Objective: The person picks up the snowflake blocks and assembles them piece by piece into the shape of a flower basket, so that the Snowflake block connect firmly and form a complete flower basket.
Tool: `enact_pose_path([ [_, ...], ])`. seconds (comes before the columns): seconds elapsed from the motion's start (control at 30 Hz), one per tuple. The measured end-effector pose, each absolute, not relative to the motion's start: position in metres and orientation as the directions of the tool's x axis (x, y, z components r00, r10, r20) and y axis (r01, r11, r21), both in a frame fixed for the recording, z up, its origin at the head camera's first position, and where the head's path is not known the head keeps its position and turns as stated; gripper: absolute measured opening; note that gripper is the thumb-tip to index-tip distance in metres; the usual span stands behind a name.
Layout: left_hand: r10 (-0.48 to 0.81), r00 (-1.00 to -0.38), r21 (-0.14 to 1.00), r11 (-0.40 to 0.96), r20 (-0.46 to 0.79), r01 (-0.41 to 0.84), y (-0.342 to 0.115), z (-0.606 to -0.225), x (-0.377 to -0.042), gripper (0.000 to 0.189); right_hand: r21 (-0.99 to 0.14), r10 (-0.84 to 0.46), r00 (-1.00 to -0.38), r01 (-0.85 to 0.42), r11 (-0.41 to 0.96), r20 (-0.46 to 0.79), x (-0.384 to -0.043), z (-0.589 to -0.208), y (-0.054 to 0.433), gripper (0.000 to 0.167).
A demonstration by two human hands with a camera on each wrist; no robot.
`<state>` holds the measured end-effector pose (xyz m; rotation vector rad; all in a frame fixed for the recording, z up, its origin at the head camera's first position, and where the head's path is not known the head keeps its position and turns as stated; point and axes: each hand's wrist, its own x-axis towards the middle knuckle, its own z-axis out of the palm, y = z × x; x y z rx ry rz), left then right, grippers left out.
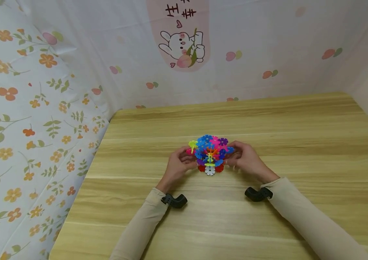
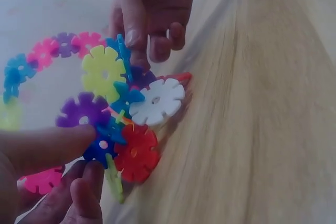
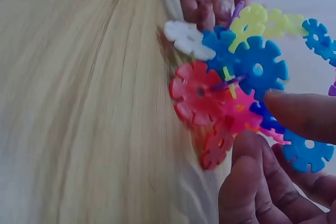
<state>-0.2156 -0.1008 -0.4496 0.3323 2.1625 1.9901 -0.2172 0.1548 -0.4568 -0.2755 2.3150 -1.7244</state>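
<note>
A construction of interlocking flower-shaped plastic discs [image 1: 207,144], in blue, pink, purple, red, yellow and white, is held between both hands close over the table. My left hand [image 1: 176,165] grips its left side, with the thumb on a purple disc [image 2: 79,113] and the fingers curled beneath. From the right, my right hand [image 1: 248,159] pinches it, thumb tip at the edge of a blue disc [image 3: 265,66]. At the lower front are a white disc [image 2: 157,101] and a red disc [image 2: 137,153]. An arc of small discs [image 2: 43,52] loops above the cluster.
A wood-grain table [image 1: 301,144] lies under the hands. White printed cloth [image 1: 252,29] hangs behind it, and flowered cloth [image 1: 24,126] covers the left side. Black curved wrist mounts [image 1: 175,200] sit at both sleeve cuffs.
</note>
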Motion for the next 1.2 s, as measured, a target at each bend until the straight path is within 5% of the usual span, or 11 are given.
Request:
enact_pose_path([
  [0.3, 0.248, -0.968, 0.997, 0.069, -0.034, -0.018, -0.09, -0.477, -0.238, 0.048, -0.977, -0.31, -0.94, 0.083, 0.195, -0.141, -0.229, -0.462, 0.158, 0.055],
  [0.73, 0.2, -0.975, 0.994, -0.022, -0.101, -0.107, -0.055, -0.475, -0.301, 0.046, -0.97, -0.281, -0.929, 0.22, 0.105, -0.241, -0.294, -0.464, 0.184, 0.052],
  [1.0, 0.218, -0.97, 0.991, -0.055, -0.109, -0.123, -0.04, -0.475, -0.328, 0.049, -0.95, -0.239, -0.921, 0.31, 0.027, -0.307, -0.315, -0.464, 0.195, 0.069],
  [1.2, 0.198, -0.971, 0.991, 0.039, -0.135, -0.13, -0.061, -0.472, -0.318, 0.056, -0.956, -0.231, -0.932, 0.249, 0.154, -0.28, -0.303, -0.464, 0.203, 0.049],
])
